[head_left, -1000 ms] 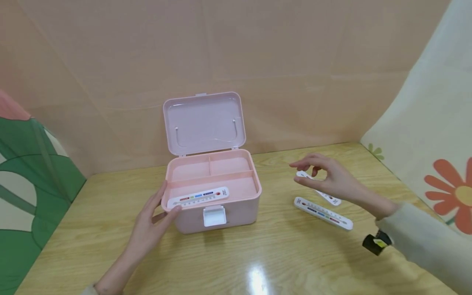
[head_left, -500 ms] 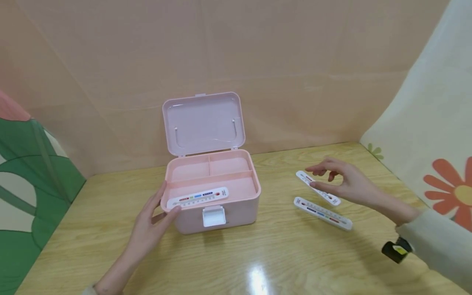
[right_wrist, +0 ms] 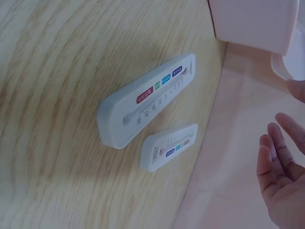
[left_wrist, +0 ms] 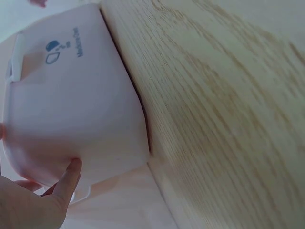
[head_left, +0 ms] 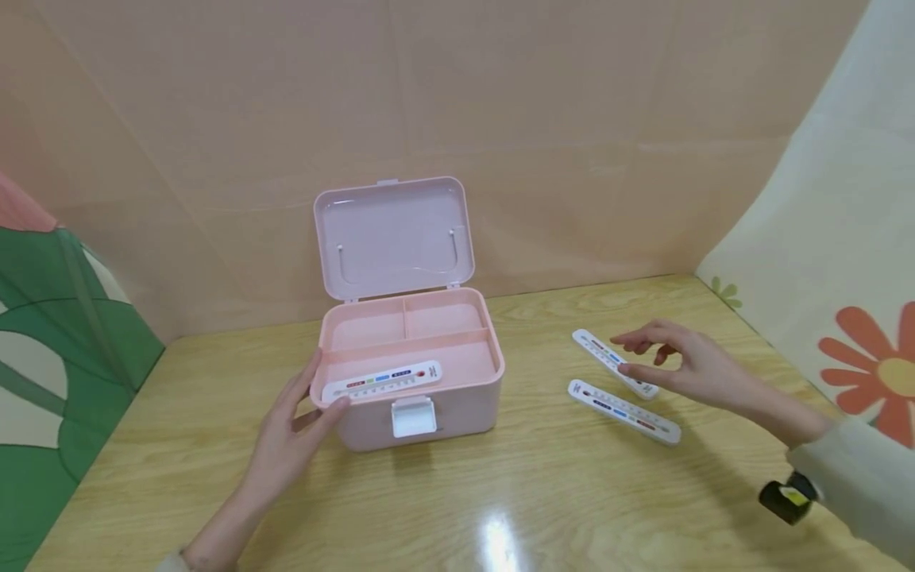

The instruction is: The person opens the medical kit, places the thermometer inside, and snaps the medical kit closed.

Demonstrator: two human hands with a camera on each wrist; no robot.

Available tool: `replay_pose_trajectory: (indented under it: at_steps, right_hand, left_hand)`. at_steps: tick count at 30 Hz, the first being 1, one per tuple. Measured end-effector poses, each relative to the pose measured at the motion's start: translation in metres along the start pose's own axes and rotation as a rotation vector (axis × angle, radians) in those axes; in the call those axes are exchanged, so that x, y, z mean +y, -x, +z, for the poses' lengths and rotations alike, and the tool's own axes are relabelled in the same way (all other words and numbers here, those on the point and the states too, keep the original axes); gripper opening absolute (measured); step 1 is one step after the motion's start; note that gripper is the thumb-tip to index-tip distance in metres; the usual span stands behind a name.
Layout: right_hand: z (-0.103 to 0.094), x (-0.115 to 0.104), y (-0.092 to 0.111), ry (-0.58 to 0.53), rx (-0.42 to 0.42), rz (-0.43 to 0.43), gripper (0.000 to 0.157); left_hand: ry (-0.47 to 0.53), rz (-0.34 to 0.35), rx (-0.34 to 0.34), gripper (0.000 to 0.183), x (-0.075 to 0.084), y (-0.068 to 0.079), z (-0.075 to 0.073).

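A pink medicine box (head_left: 457, 417) stands on the table with its lid raised and a divided tray (head_left: 457, 361) at the top. My left hand (head_left: 289, 437) holds its front left corner, thumb at the front rim and fingers along the side. One white thermometer (head_left: 382, 381) lies in the tray's long front compartment. To the right of the box, two more lie on the tabletop: a far thermometer (head_left: 600, 349) and a near thermometer (head_left: 624, 411). Over the right end of the far one hovers my right hand (head_left: 686, 369), thumb and fingers apart, holding nothing.
Behind the box, the raised lid (head_left: 393, 238) stands close to the beige backdrop (head_left: 572, 159). A white latch (head_left: 415, 419) hangs on the box front. Flower-printed cloth (head_left: 843, 262) borders the right side of the wooden table (head_left: 543, 492).
My right hand has drawn back to the right and slightly down, uncovering more of the far thermometer. The left hand stays at the box corner, and the thermometers lie as before.
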State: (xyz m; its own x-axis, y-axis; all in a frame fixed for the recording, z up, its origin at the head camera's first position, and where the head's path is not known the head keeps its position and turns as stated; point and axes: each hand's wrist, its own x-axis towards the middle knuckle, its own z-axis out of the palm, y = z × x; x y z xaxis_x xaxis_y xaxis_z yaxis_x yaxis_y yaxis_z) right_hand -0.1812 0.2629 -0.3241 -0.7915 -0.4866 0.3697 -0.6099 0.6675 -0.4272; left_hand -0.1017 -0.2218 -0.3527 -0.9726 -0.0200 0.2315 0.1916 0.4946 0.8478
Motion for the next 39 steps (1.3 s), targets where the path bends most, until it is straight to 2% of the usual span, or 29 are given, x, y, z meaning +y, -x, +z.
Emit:
replay_pose_trajectory:
  at_steps: [7, 13, 17, 28, 39]
  right_hand:
    - [0.001, 0.008, 0.007, -0.018, 0.005, 0.025, 0.037]
    - [0.005, 0.015, 0.015, -0.025, -0.076, 0.087, 0.036]
    - [0.008, 0.021, 0.024, -0.031, -0.131, 0.085, 0.037]
    - [0.018, 0.033, 0.038, -0.052, -0.142, 0.075, 0.039]
    - [0.028, 0.04, 0.051, -0.081, -0.195, 0.096, 0.043]
  left_hand:
    - [-0.002, 0.002, 0.004, 0.07, 0.001, 0.0, 0.0]
    - [-0.001, 0.003, 0.001, 0.071, 0.0, 0.0, 0.0]
    - [0.001, 0.003, 0.001, 0.07, 0.001, 0.0, 0.001]
    - [-0.009, -0.002, -0.003, 0.071, 0.002, -0.001, 0.0]
    - [-0.011, -0.012, -0.004, 0.071, 0.001, 0.0, 0.0]
